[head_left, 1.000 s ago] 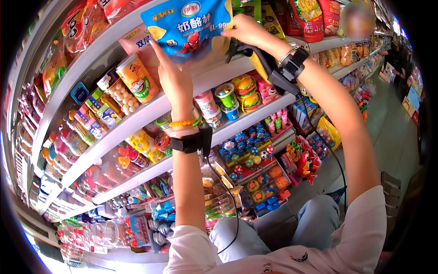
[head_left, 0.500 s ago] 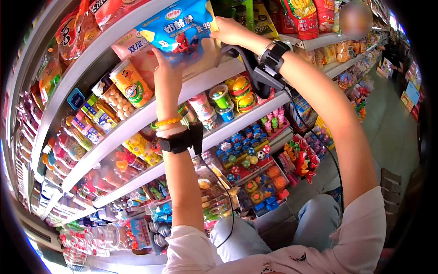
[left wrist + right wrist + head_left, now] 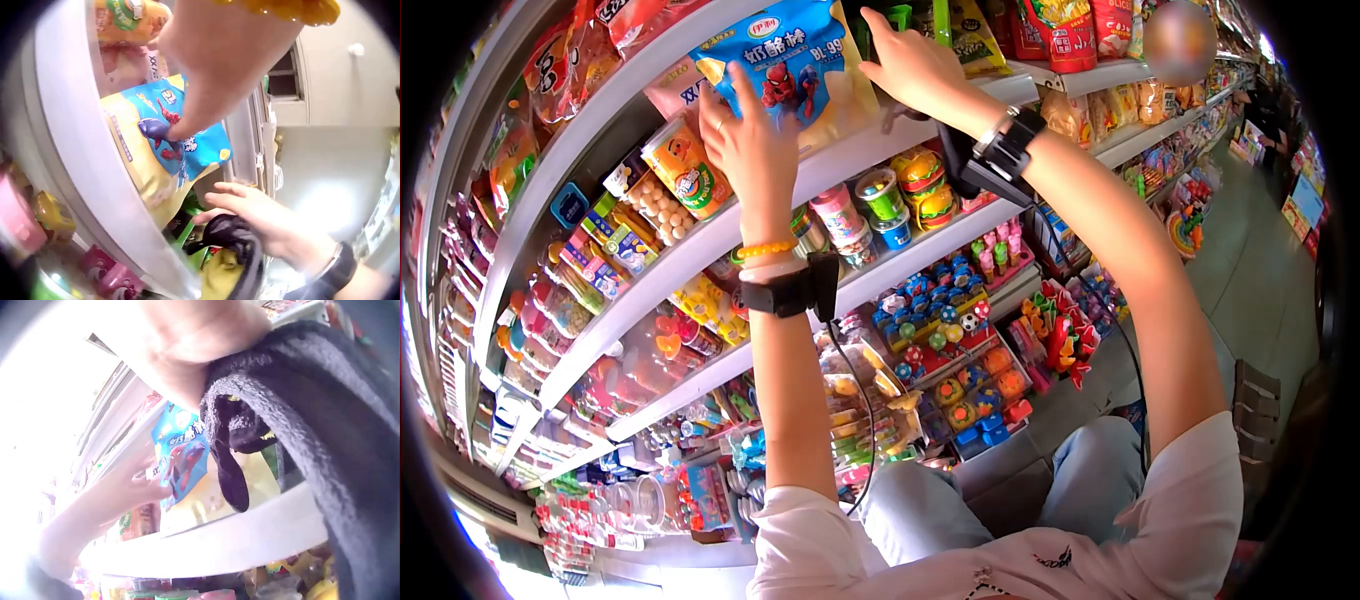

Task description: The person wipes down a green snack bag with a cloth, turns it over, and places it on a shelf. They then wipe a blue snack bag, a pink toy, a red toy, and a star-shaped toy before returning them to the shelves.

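A blue and cream bag of cheese sticks (image 3: 825, 85), printed with a Spider-Man figure, stands on the upper shelf. My left hand (image 3: 755, 150) is at its left front, fingers spread and straight; in the left wrist view the thumb of the left hand (image 3: 215, 69) overlaps the bag's printed front (image 3: 137, 128). My right hand (image 3: 922, 78) is just off the bag's right edge, its fingers extended and nothing in them. The right wrist view shows the bag (image 3: 181, 456) beyond a loose dark fuzzy strap (image 3: 300, 419) hanging under the right hand (image 3: 194, 344).
A pink bag (image 3: 675, 90) and an orange snack canister (image 3: 685, 168) stand left of the cheese stick bag. Green and yellow packets (image 3: 970, 40) are to its right. The shelf edge (image 3: 840, 160) runs below, above cups, burger-shaped toys (image 3: 920, 185) and boxed small toys. Cables hang from both wrists.
The bag has come down and back onto the shelf, slightly left. My right hand has let go of its edge and opened; my left fingers have spread over its front.
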A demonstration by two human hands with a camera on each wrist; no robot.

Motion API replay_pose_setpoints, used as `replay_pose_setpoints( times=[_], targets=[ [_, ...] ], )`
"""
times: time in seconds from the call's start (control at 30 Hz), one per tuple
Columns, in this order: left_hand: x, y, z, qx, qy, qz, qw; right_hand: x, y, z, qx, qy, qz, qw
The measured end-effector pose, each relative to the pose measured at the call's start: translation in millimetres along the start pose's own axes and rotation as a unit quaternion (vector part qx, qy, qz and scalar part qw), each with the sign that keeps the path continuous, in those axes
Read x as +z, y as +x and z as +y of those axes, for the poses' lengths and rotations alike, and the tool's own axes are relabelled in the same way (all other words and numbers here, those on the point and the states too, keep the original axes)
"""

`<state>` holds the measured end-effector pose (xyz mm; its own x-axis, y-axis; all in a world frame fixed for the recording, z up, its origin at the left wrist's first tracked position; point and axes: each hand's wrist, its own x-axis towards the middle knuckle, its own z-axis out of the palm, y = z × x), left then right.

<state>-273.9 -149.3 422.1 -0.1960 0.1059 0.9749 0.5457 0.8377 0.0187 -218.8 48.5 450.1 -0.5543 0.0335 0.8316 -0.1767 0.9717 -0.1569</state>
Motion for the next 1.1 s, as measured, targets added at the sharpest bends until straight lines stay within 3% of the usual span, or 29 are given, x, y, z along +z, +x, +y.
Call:
replay_pose_setpoints(
  times=[0.1,0.13,0.27,0.37,0.4,0.43,0.47,0.5,0.53,0.57,0.6,0.63,0.67,0.7,0.73,0.77,0.83,0.87,0.9,0.93,0.97,1.0,1.03,1.07,1.1],
  targets=[
    [1.4,22.2,24.8,0.122,0.096,0.012,0.988,-0.5,-24.2,9.8,-0.013,0.059,0.028,0.998],
    [13.1,29.5,26.2,0.122,0.058,0.021,0.991,1.0,-31.6,12.7,-0.001,0.081,0.029,0.996],
    [39.9,47.4,18.0,0.110,0.108,-0.005,0.988,-24.9,-76.7,17.0,-0.016,0.132,0.011,0.991],
    [32.0,39.3,27.9,0.107,0.073,-0.015,0.991,-52.0,-104.9,21.2,0.022,0.130,-0.020,0.991],
    [26.9,33.3,32.4,0.116,0.045,-0.011,0.992,-52.0,-111.8,36.4,-0.001,0.145,-0.001,0.989],
    [20.9,24.5,39.6,0.109,0.059,0.001,0.992,-63.4,-120.3,37.1,0.042,0.204,-0.010,0.978],
    [5.5,14.4,55.5,0.109,0.059,0.014,0.992,-67.5,-127.1,44.9,0.008,0.193,0.034,0.981],
    [-5.2,9.7,62.3,0.150,-0.048,0.039,0.987,-68.7,-134.0,56.7,-0.023,0.176,0.076,0.981],
    [-10.7,0.9,73.5,0.213,-0.077,0.115,0.967,-68.8,-143.1,67.9,-0.017,0.172,0.088,0.981],
    [-17.0,-16.4,74.5,0.169,-0.176,0.034,0.969,-72.5,-154.8,77.0,-0.011,0.165,0.097,0.981],
    [-38.2,-39.9,106.9,0.156,-0.186,0.090,0.966,-95.0,-164.5,73.3,-0.046,0.115,0.103,0.987],
    [-53.7,-62.9,130.6,0.137,-0.204,0.115,0.962,-91.3,-180.3,86.8,0.009,0.166,0.050,0.985],
    [-72.2,-86.6,148.1,0.021,-0.220,0.016,0.975,-87.8,-196.5,99.9,0.068,0.210,0.001,0.975],
    [-73.8,-109.2,169.8,-0.112,-0.375,0.036,0.920,-89.5,-212.8,111.5,0.127,0.219,-0.068,0.965],
    [-78.8,-130.0,186.0,-0.097,-0.410,0.066,0.905,-80.6,-229.7,124.2,0.034,0.226,-0.046,0.973],
    [-81.1,-146.4,199.8,-0.063,-0.422,0.068,0.902,-88.6,-249.1,136.4,0.170,0.189,-0.173,0.951],
    [-87.8,-183.1,226.7,-0.078,-0.462,0.042,0.882,-55.6,-313.8,191.5,0.074,0.167,-0.166,0.969],
    [-94.3,-196.3,231.7,-0.062,-0.432,-0.012,0.900,-59.9,-343.4,199.4,0.115,0.163,-0.217,0.955],
    [-102.5,-207.0,235.3,-0.042,-0.397,-0.068,0.914,-73.2,-365.7,207.9,0.087,0.102,-0.311,0.941],
    [-102.7,-213.1,230.1,0.021,-0.373,-0.089,0.923,-76.7,-396.3,214.8,0.143,0.032,-0.377,0.915],
    [-103.4,-224.2,236.7,-0.059,-0.370,-0.080,0.924,-83.2,-420.1,224.9,0.163,-0.045,-0.487,0.857],
    [-100.9,-221.7,249.8,-0.171,-0.337,-0.048,0.925,-100.6,-451.4,236.6,0.107,-0.043,-0.491,0.864],
    [-97.3,-207.3,265.2,-0.279,-0.297,-0.015,0.913,-111.7,-480.0,251.4,0.095,-0.129,-0.583,0.796],
    [-93.7,-191.0,278.4,-0.379,-0.252,0.020,0.890,-130.4,-511.6,263.1,0.074,-0.117,-0.578,0.805],
    [-101.3,-198.4,268.7,-0.340,-0.274,-0.002,0.900,-140.5,-531.7,266.4,0.147,-0.113,-0.653,0.734]
  ],
)
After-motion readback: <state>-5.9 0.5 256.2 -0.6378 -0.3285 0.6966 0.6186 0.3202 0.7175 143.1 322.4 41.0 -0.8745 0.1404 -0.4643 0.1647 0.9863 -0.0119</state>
